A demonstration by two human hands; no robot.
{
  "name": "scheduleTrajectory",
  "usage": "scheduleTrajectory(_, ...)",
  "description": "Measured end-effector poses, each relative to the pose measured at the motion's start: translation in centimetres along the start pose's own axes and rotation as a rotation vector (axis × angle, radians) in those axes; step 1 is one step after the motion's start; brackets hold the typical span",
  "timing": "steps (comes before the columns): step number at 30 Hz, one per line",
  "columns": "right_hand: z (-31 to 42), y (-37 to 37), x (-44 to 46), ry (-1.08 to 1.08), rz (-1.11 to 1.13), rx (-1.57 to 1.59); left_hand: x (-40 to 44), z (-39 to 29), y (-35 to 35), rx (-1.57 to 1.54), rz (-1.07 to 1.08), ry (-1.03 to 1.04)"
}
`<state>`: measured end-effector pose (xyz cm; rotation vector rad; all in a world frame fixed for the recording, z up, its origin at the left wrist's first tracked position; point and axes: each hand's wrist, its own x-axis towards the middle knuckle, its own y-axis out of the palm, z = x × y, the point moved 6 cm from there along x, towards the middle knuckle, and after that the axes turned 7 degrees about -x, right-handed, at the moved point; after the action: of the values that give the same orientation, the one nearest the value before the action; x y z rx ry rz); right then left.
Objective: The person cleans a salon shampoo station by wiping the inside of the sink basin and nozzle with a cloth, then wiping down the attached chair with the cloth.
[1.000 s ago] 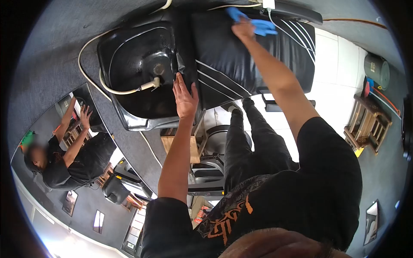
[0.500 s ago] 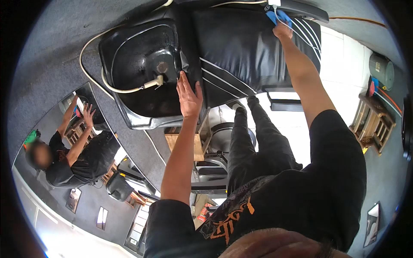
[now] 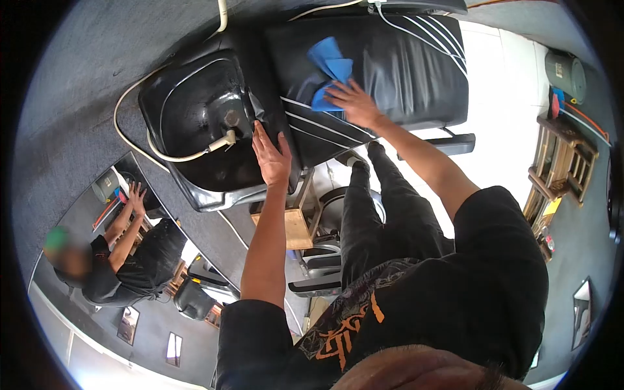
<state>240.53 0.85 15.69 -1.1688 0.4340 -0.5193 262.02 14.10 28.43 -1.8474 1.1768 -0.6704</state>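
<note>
A blue cloth (image 3: 329,57) lies spread and partly folded on the black padded bench (image 3: 409,78). My right hand (image 3: 354,104) presses down on its near end, the fingers stretched over the fabric and holding it against the vinyl. White stripes cross the bench beside that hand. My left hand (image 3: 272,158) rests flat with fingers spread on the padded edge at the right rim of a black wash basin (image 3: 188,97). Inside the basin lies a cream spray nozzle (image 3: 221,141) on a hose, close to the drain.
A white cable (image 3: 416,34) runs over the bench's far edge. Below the basin stands a wooden cabinet (image 3: 294,227). A large mirror (image 3: 140,240) leans at the left, reflecting me. To the right are a grey bucket (image 3: 564,75) and a wooden rack (image 3: 562,159).
My right hand has drawn the blue cloth from the bench's far right end leftward and nearer, towards the basin. My left hand stays on the basin's edge. The view has shifted slightly.
</note>
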Motion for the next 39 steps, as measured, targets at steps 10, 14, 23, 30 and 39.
scheduleTrajectory(10, -27.5, 7.7, -19.0, 1.413, 0.23, 0.286, 0.0, 0.1, 0.0, -0.011, -0.012, 0.011)
scheduleTrajectory(14, -14.6, 11.3, -6.9, 0.955, -0.136, -0.042, -0.1, -0.1, 0.0, -0.016, -0.018, 0.015)
scheduleTrajectory(23, -5.3, 0.1, -3.1, 0.174, 0.109, -0.173, 0.2, -0.6, 0.0, -0.002, -0.035, 0.059)
scheduleTrajectory(30, -25.1, 3.2, -12.0, 1.311, 0.162, 0.095, 0.0, -0.5, -0.2, -0.007, -0.016, 0.028)
scheduleTrajectory(39, -2.0, 0.8, 4.8, 0.591, -0.32, 0.171, 0.1, -0.7, -0.2, 0.005, -0.031, 0.044)
